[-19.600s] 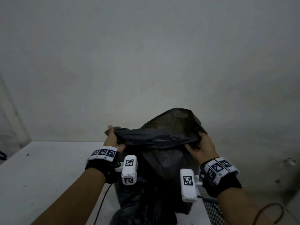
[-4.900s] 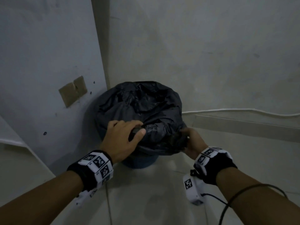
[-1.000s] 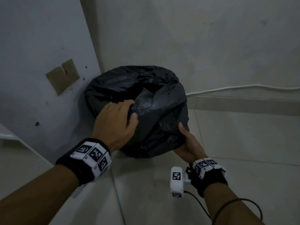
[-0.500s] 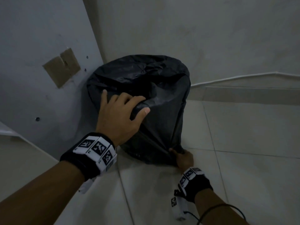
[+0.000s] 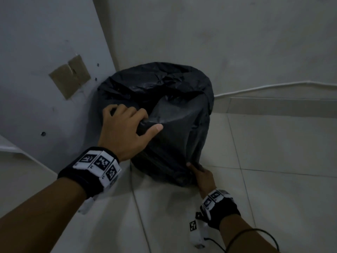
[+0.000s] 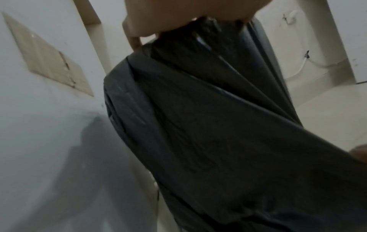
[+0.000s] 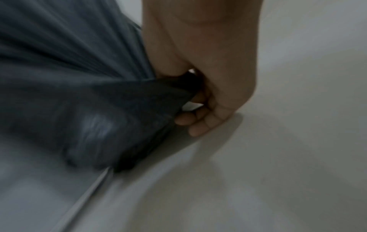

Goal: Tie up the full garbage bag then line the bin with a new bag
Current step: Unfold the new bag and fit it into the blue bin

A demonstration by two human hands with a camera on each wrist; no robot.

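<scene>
A black garbage bag (image 5: 175, 125) is drawn over the bin in the room's corner, and the bin itself is hidden under it. My left hand (image 5: 125, 128) sits at the top near edge, fingers curled into a fold of the plastic, thumb stretched across it. In the left wrist view the bag (image 6: 218, 125) hangs taut below my left hand (image 6: 178, 14). My right hand (image 5: 202, 178) is low by the floor at the bag's near right side. There the right hand (image 7: 198, 70) pinches a bunched edge of the bag (image 7: 79, 78).
The bin stands against a grey wall bearing a brown taped patch (image 5: 70, 75). A white cable (image 5: 273, 84) runs along the back wall above the skirting. Pale floor tiles (image 5: 273, 179) stretch to the right and toward me.
Over the last second my right hand has drawn the bag's edge from mid-height down to the floor. My left hand has stayed at the top, its thumb now spread out.
</scene>
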